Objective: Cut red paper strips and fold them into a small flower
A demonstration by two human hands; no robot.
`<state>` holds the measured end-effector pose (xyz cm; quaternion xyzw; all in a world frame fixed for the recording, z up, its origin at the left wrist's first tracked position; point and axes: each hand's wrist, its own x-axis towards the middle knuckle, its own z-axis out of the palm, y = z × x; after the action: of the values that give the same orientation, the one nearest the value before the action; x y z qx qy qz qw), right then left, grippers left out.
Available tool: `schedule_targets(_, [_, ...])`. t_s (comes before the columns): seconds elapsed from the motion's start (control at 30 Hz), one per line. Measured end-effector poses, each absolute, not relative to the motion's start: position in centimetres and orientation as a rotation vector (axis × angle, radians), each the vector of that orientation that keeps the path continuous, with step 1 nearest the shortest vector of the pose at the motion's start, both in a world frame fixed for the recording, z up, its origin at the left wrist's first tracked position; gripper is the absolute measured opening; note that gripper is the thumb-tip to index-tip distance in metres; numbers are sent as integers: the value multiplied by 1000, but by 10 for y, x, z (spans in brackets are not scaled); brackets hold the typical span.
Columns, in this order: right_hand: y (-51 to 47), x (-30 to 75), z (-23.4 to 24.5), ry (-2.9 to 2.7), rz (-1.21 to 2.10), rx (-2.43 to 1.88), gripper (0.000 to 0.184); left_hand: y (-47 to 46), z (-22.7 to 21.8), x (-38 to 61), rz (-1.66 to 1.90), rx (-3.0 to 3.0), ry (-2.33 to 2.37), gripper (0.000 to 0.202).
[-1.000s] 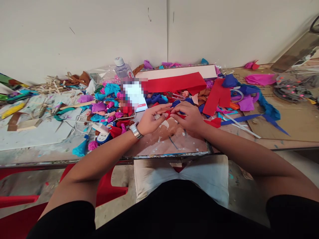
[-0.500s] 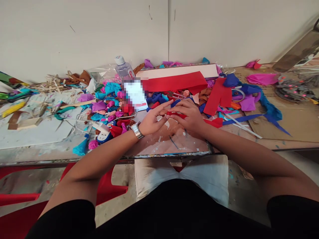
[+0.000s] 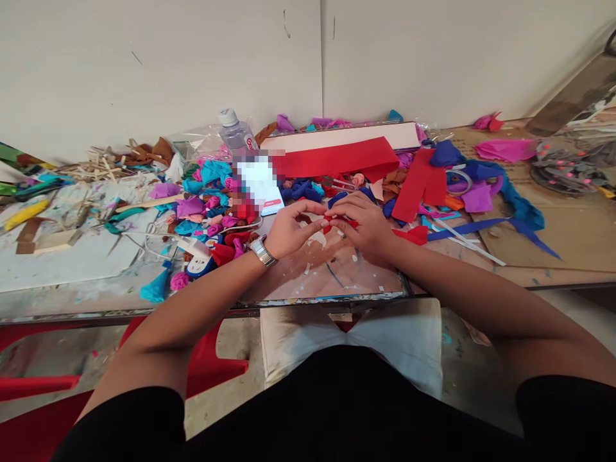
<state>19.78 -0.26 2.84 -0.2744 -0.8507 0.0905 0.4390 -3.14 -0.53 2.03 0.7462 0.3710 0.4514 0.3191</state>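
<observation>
Both my hands meet over the near middle of a paint-stained work table (image 3: pixel 86 256). My left hand (image 3: pixel 289 230), with a metal watch on its wrist, curls its fingers and pinches one end of a small red paper piece (image 3: pixel 337 222). My right hand (image 3: pixel 366 224) is closed over the other end of that same red piece, and a strip of it trails out to the right under my wrist. Only a small part of the red piece shows between the fingertips.
Crumpled pink, purple, teal and blue paper bits (image 3: pixel 206 199) lie left of my hands. A plastic bottle (image 3: pixel 235 135), a long red paper sheet (image 3: pixel 337 159) and a white board (image 3: pixel 346 136) stand behind. Blue strips (image 3: pixel 481 228) run right. A red plastic chair (image 3: pixel 212 359) is below.
My left hand's fingers, stretched out half a second ago, have curled in and pinched the red paper. My right hand stayed closed on it in nearly the same place.
</observation>
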Motion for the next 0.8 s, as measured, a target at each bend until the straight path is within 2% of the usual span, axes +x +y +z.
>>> schedule_targets(0.23, [-5, 198, 28, -2047, 249, -747, 23, -4, 22, -32, 1126, 1989, 899, 47])
schedule_targets(0.47, [-5, 200, 30, -2100, 219, -746, 27, -3, 21, -32, 1142, 2013, 962, 40])
schedule_targets(0.8, [1, 203, 27, -2146, 98, -815, 22, -6, 26, -31, 1171, 2053, 998, 41])
